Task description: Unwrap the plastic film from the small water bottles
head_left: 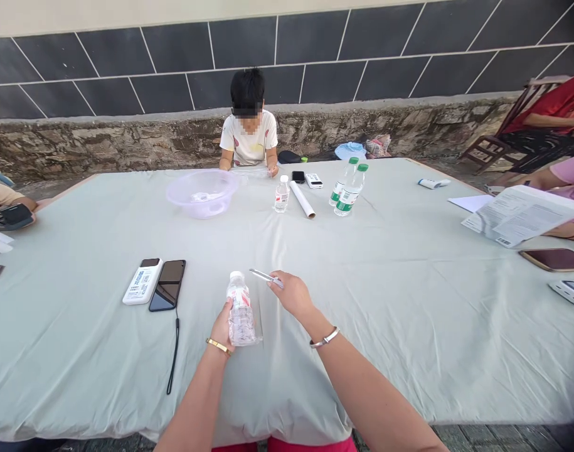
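Observation:
A clear plastic bottle (242,320) with a white cap and a red-and-white label leans slightly in the grip of my left hand (223,326), whose fingers wrap its left side. My right hand (292,294) is closed round a slim utility knife (266,276), its thin blade pointing left toward the bottle's neck. Between blade and bottle there is a small gap. To the left of the bottle lie a black phone (167,285) with a wrist strap and a white power bank (143,281).
Across the cloth-covered table (362,301) sits a person (249,135) near a purple basin (204,198). A small bottle (281,196), a paper roll (302,199) and two green-capped bottles (349,194) stand or lie mid-table. At right, papers (522,216) are held by another person.

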A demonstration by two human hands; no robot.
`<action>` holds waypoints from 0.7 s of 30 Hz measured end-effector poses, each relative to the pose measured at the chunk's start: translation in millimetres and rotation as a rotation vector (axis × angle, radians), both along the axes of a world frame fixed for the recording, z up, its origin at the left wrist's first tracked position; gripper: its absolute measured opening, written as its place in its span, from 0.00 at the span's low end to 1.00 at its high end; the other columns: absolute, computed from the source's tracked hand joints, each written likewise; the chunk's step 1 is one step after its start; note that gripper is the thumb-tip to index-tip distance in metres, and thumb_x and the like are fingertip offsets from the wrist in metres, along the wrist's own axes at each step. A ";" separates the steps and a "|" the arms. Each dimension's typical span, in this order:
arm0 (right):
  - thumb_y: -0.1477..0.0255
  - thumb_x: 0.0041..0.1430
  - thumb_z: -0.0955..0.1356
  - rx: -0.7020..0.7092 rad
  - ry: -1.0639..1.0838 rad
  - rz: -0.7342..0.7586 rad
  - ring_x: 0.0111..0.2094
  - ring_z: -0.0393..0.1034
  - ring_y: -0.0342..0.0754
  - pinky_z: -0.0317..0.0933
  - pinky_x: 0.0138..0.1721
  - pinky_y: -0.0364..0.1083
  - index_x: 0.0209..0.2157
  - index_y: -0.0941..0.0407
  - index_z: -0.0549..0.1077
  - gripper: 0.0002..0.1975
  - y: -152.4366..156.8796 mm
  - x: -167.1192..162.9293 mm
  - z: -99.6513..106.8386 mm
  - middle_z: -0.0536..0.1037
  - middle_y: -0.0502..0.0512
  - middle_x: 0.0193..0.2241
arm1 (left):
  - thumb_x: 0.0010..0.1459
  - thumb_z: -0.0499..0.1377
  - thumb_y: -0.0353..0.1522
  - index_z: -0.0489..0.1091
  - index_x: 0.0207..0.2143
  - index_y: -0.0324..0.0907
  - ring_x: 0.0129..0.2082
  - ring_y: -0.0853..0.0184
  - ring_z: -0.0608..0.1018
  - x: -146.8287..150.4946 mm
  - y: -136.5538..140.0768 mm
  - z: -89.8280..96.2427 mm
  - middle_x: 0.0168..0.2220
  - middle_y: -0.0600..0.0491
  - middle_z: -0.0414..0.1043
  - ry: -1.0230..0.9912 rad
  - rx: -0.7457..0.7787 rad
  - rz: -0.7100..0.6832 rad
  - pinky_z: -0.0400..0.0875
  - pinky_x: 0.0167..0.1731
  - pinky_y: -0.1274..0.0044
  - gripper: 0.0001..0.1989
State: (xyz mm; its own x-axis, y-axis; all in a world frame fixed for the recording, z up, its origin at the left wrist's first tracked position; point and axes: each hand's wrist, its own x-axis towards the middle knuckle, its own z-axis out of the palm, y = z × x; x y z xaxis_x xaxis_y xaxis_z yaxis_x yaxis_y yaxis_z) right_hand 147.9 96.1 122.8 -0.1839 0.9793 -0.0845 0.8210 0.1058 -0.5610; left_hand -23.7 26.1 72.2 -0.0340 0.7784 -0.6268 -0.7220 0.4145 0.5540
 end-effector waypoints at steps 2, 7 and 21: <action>0.68 0.59 0.63 -0.004 0.044 0.040 0.34 0.69 0.47 0.56 0.32 0.43 0.41 0.51 0.73 0.10 -6.2 -2.3 6.6 0.77 0.51 0.35 | 0.59 0.54 0.43 0.68 0.39 0.39 0.23 0.67 0.75 -3.6 0.4 -0.1 0.26 0.52 0.72 -0.033 0.013 0.003 0.76 0.29 0.73 0.16; 0.68 0.56 0.65 -0.055 0.189 0.264 0.34 0.68 0.46 0.57 0.34 0.43 0.37 0.50 0.76 0.09 -39.2 22.4 28.4 0.77 0.49 0.33 | 0.59 0.53 0.43 0.67 0.38 0.40 0.22 0.67 0.75 -13.4 3.8 -1.7 0.25 0.52 0.71 -0.113 0.039 -0.001 0.75 0.28 0.72 0.16; 0.66 0.58 0.62 0.084 0.152 -0.355 0.41 0.66 0.52 0.58 0.44 0.49 0.42 0.56 0.75 0.15 -12.1 43.2 -51.5 0.76 0.58 0.39 | 0.55 0.57 0.45 0.69 0.40 0.41 0.25 0.65 0.76 -16.0 -2.6 -4.1 0.29 0.51 0.73 -0.090 -0.008 -0.055 0.74 0.30 0.70 0.18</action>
